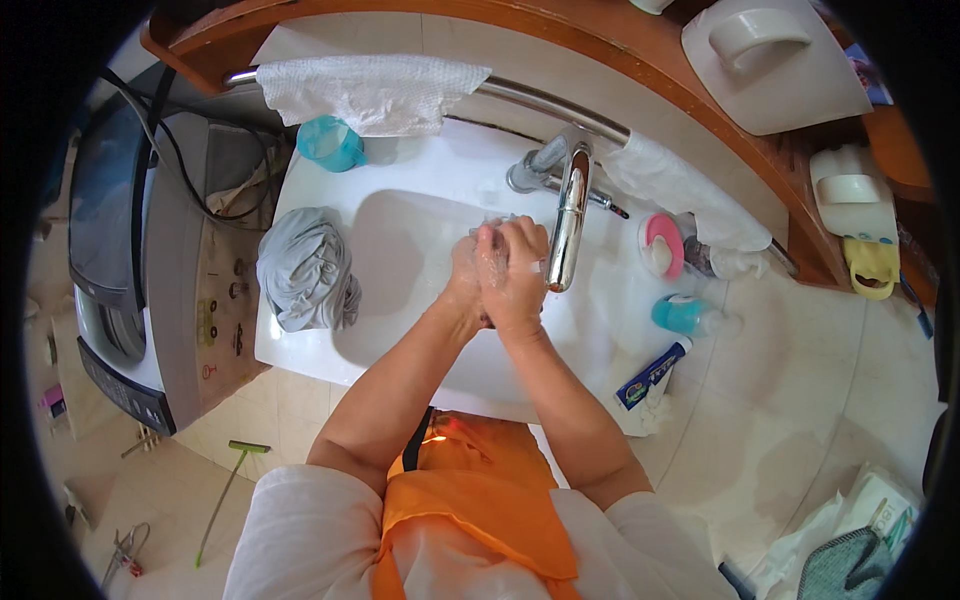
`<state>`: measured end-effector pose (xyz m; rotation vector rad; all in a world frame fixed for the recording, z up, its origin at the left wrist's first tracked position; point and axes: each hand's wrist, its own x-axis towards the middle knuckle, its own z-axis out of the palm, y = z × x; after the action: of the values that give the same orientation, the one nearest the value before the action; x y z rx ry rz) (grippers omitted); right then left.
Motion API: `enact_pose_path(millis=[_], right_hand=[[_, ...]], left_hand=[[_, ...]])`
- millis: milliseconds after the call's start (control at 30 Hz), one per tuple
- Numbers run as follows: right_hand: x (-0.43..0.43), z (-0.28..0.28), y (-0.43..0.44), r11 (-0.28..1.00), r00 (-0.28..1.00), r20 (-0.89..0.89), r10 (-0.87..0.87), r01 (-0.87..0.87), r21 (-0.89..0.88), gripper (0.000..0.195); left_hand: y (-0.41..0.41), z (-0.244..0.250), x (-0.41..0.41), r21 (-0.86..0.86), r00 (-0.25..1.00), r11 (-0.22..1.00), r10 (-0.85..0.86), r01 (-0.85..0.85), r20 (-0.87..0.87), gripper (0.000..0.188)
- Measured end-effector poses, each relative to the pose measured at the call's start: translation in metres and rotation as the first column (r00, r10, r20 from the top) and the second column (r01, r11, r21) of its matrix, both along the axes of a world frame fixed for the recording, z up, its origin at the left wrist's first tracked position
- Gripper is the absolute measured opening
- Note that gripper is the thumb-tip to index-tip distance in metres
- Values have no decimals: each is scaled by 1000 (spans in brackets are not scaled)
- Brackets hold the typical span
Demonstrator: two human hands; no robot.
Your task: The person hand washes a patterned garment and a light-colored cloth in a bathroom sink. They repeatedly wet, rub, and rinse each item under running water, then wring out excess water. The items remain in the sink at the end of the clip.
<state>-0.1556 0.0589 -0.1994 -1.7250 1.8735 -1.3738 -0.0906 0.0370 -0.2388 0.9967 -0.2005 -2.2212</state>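
Observation:
Over the basin of a white sink, my left hand and my right hand are pressed together, wet with suds. Dark bits show between them, and whether they hold anything cannot be told. A chrome faucet arches just right of my right hand; no water stream is visible. A bundled grey cloth lies on the sink's left rim. Behind it stands a turquoise cup. On the right side are a pink soap dish, a bottle of blue liquid and a blue toothpaste tube.
White cloths hang on a metal rail beneath a wooden shelf with white containers. A washing machine stands at left. A green squeegee is on the floor. Packages and a grey-green cloth are at lower right.

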Motion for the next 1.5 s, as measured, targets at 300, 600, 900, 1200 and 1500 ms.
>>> enact_pose_path(millis=[300, 600, 900, 1200, 1500], right_hand=[[-22, 19, 14, 964, 701, 713, 8, -196, 181, 19], [1, 28, 17, 902, -490, 789, -370, 13, 431, 41], [-12, 34, -2, 935, -679, 712, -177, 110, 337, 39], [-14, 55, 5, 977, -555, 805, -211, -107, 182, 53], [-40, 22, 41, 779, 929, 359, -87, -161, 606, 62]], left_hand=[[15, -4, 37, 103, 957, 992, -38, 70, -287, 49], [33, -67, 71, 60, 951, 997, 67, -52, -301, 41], [35, -40, 70, 254, 948, 958, 197, -132, -251, 44], [30, -3, 57, 132, 984, 977, 172, -166, -34, 43], [9, 28, 30, -161, 939, 968, 229, -192, 256, 30]])
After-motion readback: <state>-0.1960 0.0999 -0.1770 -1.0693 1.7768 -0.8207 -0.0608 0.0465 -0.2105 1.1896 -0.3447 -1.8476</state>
